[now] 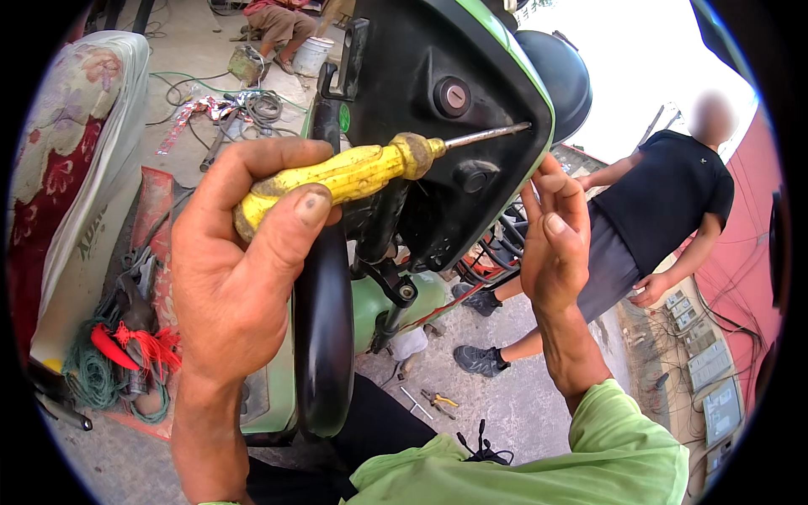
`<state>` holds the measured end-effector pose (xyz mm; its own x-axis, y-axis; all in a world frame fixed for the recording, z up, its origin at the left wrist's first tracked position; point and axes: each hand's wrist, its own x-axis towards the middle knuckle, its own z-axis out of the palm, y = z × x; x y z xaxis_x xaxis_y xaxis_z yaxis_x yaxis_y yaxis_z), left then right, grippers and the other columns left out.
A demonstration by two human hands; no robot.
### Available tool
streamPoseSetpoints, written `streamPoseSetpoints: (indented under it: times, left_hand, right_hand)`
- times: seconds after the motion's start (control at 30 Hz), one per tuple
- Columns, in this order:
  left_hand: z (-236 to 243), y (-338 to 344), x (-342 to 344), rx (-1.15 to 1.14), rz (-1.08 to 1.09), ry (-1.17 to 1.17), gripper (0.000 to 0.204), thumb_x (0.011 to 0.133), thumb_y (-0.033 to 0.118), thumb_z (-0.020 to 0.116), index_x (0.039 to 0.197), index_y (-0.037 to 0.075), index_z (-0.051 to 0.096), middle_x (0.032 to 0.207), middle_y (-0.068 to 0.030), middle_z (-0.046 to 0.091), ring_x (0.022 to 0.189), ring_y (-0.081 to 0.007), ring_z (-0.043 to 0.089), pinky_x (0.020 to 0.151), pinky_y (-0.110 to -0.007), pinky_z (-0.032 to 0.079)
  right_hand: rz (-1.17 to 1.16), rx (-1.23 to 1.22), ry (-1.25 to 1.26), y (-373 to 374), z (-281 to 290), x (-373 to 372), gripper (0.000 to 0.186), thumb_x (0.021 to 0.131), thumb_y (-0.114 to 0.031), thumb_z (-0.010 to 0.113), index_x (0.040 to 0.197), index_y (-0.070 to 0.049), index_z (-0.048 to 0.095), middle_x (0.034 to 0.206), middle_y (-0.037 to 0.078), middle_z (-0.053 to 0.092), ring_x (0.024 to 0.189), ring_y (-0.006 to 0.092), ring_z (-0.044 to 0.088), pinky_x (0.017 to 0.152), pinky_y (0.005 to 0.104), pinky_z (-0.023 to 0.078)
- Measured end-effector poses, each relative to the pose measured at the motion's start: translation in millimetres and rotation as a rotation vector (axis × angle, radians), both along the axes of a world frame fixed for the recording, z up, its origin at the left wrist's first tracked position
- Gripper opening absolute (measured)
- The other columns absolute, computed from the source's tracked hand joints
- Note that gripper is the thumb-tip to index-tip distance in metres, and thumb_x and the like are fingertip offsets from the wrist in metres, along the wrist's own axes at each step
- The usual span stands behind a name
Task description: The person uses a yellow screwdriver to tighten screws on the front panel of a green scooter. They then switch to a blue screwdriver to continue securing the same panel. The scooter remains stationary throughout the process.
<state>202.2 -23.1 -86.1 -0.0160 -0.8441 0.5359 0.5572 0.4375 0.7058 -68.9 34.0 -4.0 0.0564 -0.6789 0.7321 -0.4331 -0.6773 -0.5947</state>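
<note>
A screwdriver (pixel 366 171) with a worn yellow handle lies in my left hand (pixel 231 278), its thumb and fingers wrapped round the grip. Its metal shaft points right, and the tip meets the black panel (pixel 391 76) near the green-edged rim. A round key lock (pixel 453 97) and a smaller round black fitting (pixel 475 178) sit in that panel. My right hand (pixel 555 231) is raised at the rim's lower right, palm toward me. Its bent fingers touch the edge from outside, with no tool in them. Whatever lies behind the rim is hidden.
A long black curved part (pixel 324 337) stands below my left hand. Pliers (pixel 439 399) lie on the floor. At right stands a person (pixel 665 185) in dark clothes; another sits far back near a white bucket (pixel 312 57). Cables and green rope (pixel 97 370) lie at left.
</note>
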Motion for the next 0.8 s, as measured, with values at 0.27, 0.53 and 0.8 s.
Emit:
streamPoseSetpoints:
  times: [0.27, 0.53, 0.8]
  left_hand:
    - [-1, -6, 1, -0.106, 0.126, -0.076, 0.035, 0.097, 0.022, 0.062, 0.12, -0.004, 0.059, 0.083, -0.0029, 0.06, 0.053, 0.0, 0.039, 0.062, -0.015, 0.046]
    - [10, -3, 12, -0.073, 0.214, -0.171, 0.03, 0.097, 0.022, 0.06, 0.117, 0.0, 0.057, 0.095, -0.0025, 0.059, 0.055, 0.0, 0.039, 0.06, -0.015, 0.041]
    - [9, -9, 15, -0.334, 0.478, -0.275, 0.031, 0.093, 0.008, 0.062, 0.121, -0.001, 0.052, 0.111, -0.0083, 0.055, 0.102, -0.0141, 0.054, 0.091, -0.027, 0.045]
  right_hand:
    - [-0.086, 0.008, -0.014, -7, 6, 4, 0.081, 0.08, -0.029, 0.06, 0.144, 0.014, 0.033, 0.142, 0.027, 0.045, 0.136, 0.0336, 0.043, 0.117, 0.0468, 0.027]
    - [-0.082, 0.001, 0.07, -7, 4, -6, 0.082, 0.084, -0.035, 0.057, 0.148, 0.01, 0.033, 0.147, 0.024, 0.042, 0.139, 0.0321, 0.039, 0.118, 0.0458, 0.027]
    - [-0.095, -0.011, 0.078, -12, 3, -2, 0.085, 0.082, -0.038, 0.059, 0.148, 0.009, 0.033, 0.147, 0.023, 0.042, 0.139, 0.032, 0.039, 0.118, 0.0454, 0.026]
